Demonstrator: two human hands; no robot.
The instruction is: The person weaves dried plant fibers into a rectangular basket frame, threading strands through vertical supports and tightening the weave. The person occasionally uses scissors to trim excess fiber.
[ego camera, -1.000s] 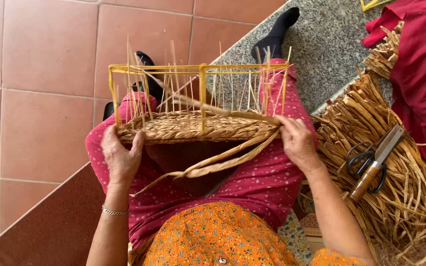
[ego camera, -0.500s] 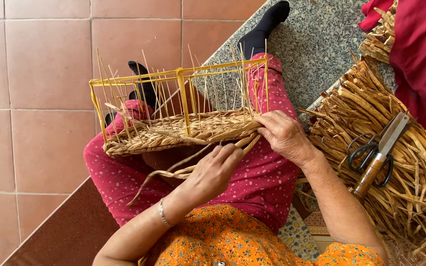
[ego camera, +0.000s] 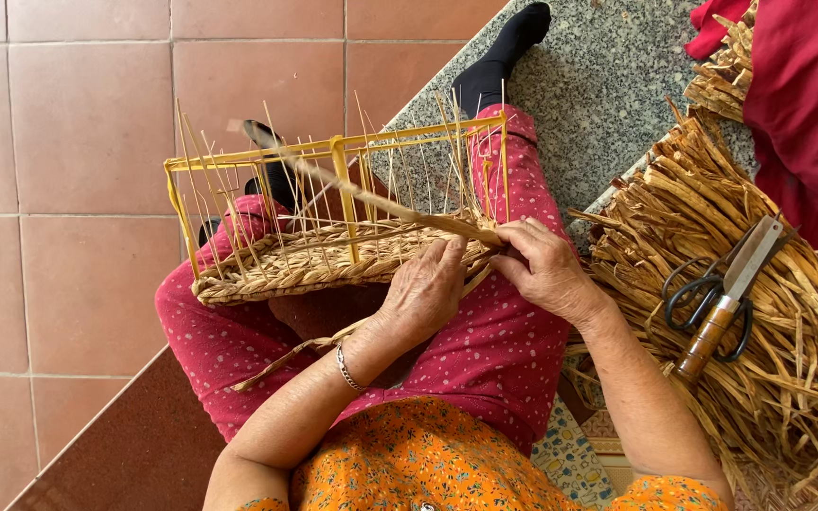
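I see the half-woven basket [ego camera: 333,255] resting across my lap, long axis running left to right, thin stakes pointing up and away. My left hand [ego camera: 425,289] lies curled over its woven rim, fingers together. My right hand [ego camera: 543,267] pinches a long straw strand [ego camera: 381,201] slanting far-left. Scissors [ego camera: 712,293] lie on the straw pile [ego camera: 797,378] at right.

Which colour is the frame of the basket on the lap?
The frame is yellow, above a tan woven base; the head view shows it.

Half-woven straw basket [ego camera: 333,255] on lap
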